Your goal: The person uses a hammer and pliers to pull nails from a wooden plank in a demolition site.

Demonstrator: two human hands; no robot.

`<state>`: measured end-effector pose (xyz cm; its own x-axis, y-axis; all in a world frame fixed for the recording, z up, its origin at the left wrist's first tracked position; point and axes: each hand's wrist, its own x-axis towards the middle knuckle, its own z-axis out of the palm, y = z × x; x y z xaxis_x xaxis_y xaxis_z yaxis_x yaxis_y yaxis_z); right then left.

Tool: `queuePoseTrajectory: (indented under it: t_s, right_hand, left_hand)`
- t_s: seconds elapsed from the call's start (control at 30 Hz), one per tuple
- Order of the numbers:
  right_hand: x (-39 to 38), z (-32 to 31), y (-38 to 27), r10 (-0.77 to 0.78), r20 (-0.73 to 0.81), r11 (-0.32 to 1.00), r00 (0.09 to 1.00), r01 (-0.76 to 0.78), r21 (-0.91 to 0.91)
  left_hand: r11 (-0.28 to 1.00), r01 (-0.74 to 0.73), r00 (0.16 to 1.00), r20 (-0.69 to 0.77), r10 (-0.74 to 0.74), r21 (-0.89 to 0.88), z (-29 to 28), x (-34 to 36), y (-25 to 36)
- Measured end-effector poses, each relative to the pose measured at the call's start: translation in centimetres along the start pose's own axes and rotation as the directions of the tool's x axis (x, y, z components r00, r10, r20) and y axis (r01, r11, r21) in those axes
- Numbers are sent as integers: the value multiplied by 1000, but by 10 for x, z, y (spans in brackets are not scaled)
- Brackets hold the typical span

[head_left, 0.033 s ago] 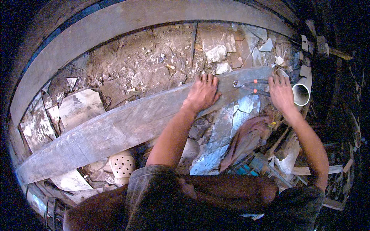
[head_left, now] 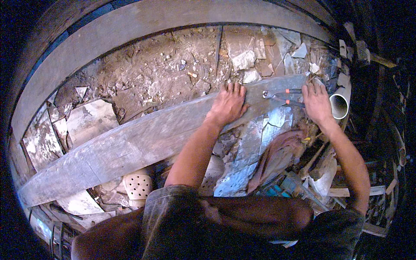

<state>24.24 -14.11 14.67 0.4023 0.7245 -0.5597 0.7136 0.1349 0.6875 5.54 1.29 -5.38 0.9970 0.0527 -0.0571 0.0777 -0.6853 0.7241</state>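
A long, weathered grey wooden plank [head_left: 143, 141] lies slantwise across a floor of packed dirt and rubble [head_left: 160, 73], running from the lower left up to the upper right, with a broad curved wooden beam [head_left: 130, 24] arcing beyond it and broken grey slabs [head_left: 89, 119] strewn on either side. A person crouches over the plank, knees at the bottom edge, both bare forearms reaching forward. The left hand [head_left: 228, 105] lies flat and spread on the plank's upper stretch, fingers open, pressing down rather than gripping. The right hand [head_left: 317, 104] rests palm-down near the plank's far end, fingers loosely extended over the handle ends of a pair of metal pincers with orange-banded handles [head_left: 281, 94]; whether it has closed on them cannot be told. The pincers lie on the plank between the two hands, jaws toward the left hand. A white plastic pipe [head_left: 340, 104], open end showing, sits just beside the right hand, and a crumpled brown rag [head_left: 277, 156] lies below among the debris. A pale perforated block [head_left: 138, 186] sits near the left knee. By the look of it, the plank is being steadied while the tool is taken up; the next move would call for a firm grasp of the pincer handles with the left palm holding the board from shifting.
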Motion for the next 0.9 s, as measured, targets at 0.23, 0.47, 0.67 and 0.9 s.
queuePoseTrajectory:
  t_s: [0.23,0.47,0.67,0.9]
  right_hand:
    - [13,-48,-17,-155,-53,984,986,149,-100]
    - [4,-39,-24,-83,-103,994,991,75,-77]
    - [-16,-77,-18,13,-283,988,959,32,153]
    - [-14,-25,-32,603,-46,-513,796,431,742]
  left_hand:
    - [981,-125,953,-294,78,-146,-11,4,14]
    - [907,-82,944,-323,-62,-414,21,81,128]
    - [868,-115,940,-335,-61,-483,28,85,125]
    - [875,11,963,-231,-140,-485,6,84,129]
